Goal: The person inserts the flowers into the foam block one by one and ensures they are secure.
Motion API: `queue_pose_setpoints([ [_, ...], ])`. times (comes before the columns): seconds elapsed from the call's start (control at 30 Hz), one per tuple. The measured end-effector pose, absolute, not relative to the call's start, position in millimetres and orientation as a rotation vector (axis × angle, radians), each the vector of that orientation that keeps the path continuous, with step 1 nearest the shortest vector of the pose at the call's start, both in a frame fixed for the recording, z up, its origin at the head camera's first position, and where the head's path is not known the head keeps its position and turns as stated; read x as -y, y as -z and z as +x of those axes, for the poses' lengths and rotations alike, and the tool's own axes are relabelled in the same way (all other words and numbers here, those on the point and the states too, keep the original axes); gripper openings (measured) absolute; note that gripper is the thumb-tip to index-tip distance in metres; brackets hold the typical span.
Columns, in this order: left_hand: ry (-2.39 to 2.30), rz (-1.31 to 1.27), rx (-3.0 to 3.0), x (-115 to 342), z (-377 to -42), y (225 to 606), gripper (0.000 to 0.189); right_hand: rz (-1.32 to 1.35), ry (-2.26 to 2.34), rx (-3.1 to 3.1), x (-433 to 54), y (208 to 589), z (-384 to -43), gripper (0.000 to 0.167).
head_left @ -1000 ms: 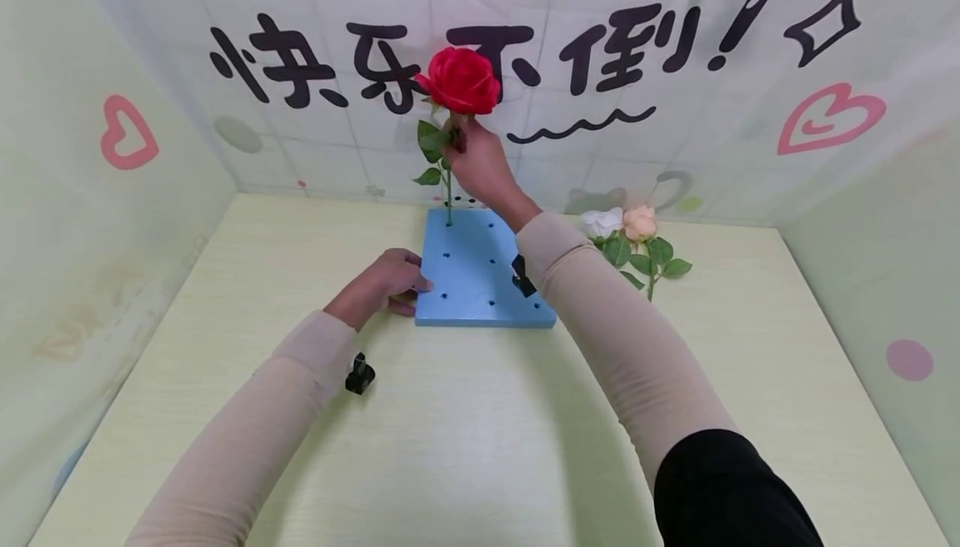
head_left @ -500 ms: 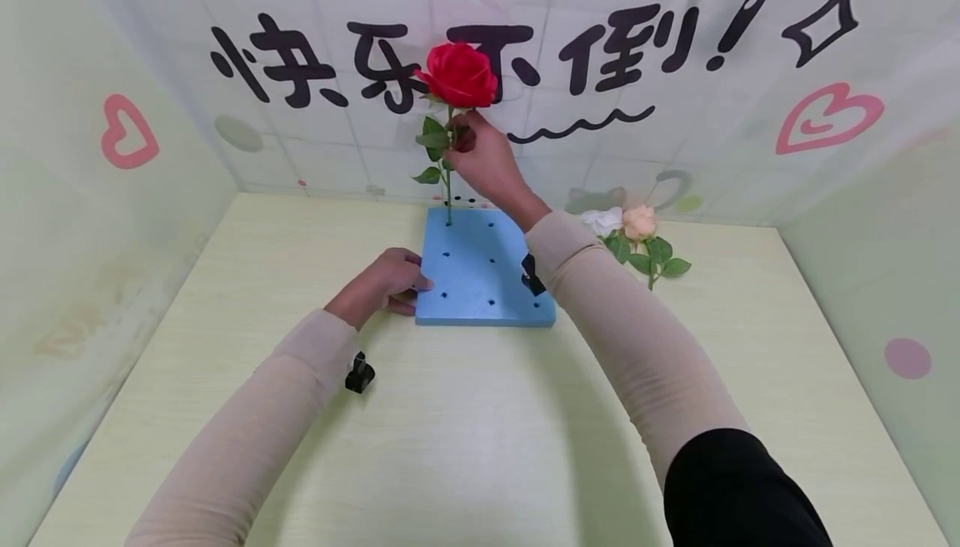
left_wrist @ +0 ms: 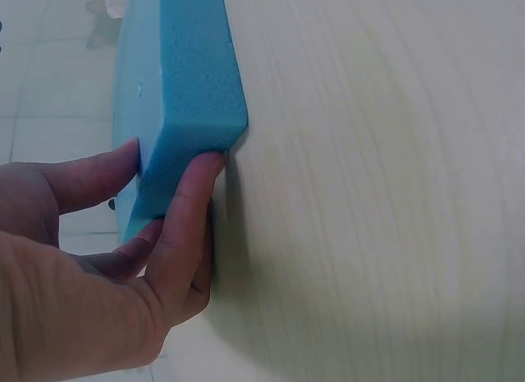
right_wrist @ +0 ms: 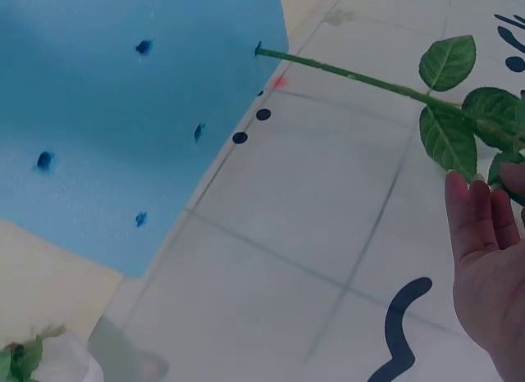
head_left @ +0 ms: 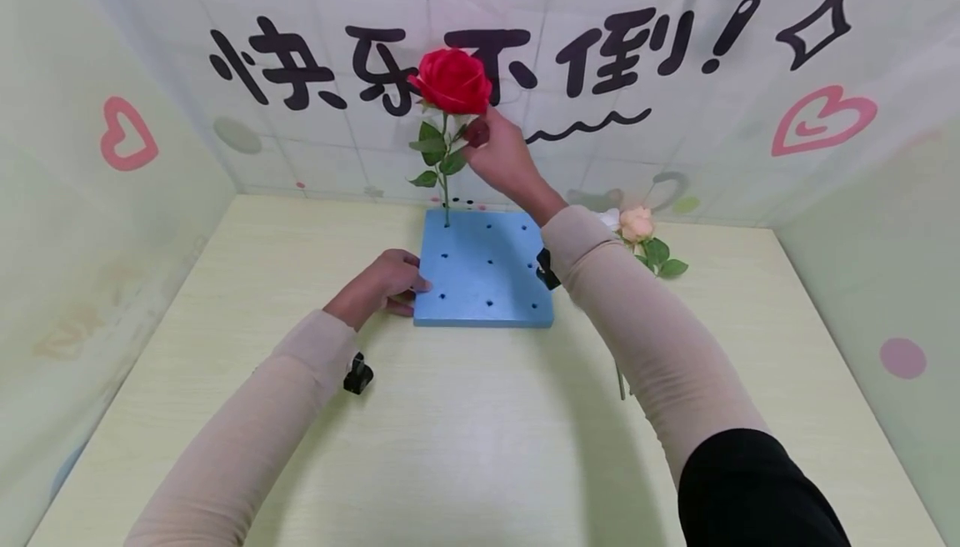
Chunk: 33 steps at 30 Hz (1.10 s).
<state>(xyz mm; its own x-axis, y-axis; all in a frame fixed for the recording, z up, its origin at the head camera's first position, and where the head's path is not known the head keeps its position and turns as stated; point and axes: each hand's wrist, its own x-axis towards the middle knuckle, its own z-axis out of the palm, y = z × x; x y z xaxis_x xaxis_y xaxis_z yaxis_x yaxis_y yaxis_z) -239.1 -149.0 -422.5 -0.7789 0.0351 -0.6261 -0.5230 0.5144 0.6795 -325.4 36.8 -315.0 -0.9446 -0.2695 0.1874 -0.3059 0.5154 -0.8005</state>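
A red artificial rose point(head_left: 452, 82) stands upright, its green stem point(right_wrist: 349, 75) in a back-left hole of the blue foam board point(head_left: 480, 280). My right hand point(head_left: 506, 155) is just right of the stem, below the bloom. In the right wrist view its fingers are fairly straight, fingertips right at the green leaves point(right_wrist: 448, 140), with the stem visible apart from them. My left hand point(head_left: 386, 280) holds the board's left edge near the front corner. The left wrist view shows its thumb on the board's top face point(left_wrist: 152, 87) and its fingers against the side.
A peach rose point(head_left: 637, 224) and a white rose point(right_wrist: 70, 361) lie on the table point(head_left: 465, 430) right of the board, partly hidden by the right forearm in the head view. Several holes dot the board. A printed cloth backdrop point(head_left: 360, 155) rises behind the table.
My right hand has moved right, off the stem it was gripping, and the rose stays standing with its bloom slightly left. The left hand still holds the board.
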Motion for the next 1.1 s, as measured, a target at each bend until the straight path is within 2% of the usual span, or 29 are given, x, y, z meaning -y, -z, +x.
queue_pose_setpoints([
  [0.73,-1.281,-0.378,-2.171,149.7,-239.2,425.1,0.062,0.291,-1.464,2.686,-94.6,307.6,-333.3,0.034],
  [1.1,-1.293,-0.376,-2.165,149.9,-240.1,427.6,0.062,0.191,-1.582,2.604,-128.8,318.7,-334.3,0.031],
])
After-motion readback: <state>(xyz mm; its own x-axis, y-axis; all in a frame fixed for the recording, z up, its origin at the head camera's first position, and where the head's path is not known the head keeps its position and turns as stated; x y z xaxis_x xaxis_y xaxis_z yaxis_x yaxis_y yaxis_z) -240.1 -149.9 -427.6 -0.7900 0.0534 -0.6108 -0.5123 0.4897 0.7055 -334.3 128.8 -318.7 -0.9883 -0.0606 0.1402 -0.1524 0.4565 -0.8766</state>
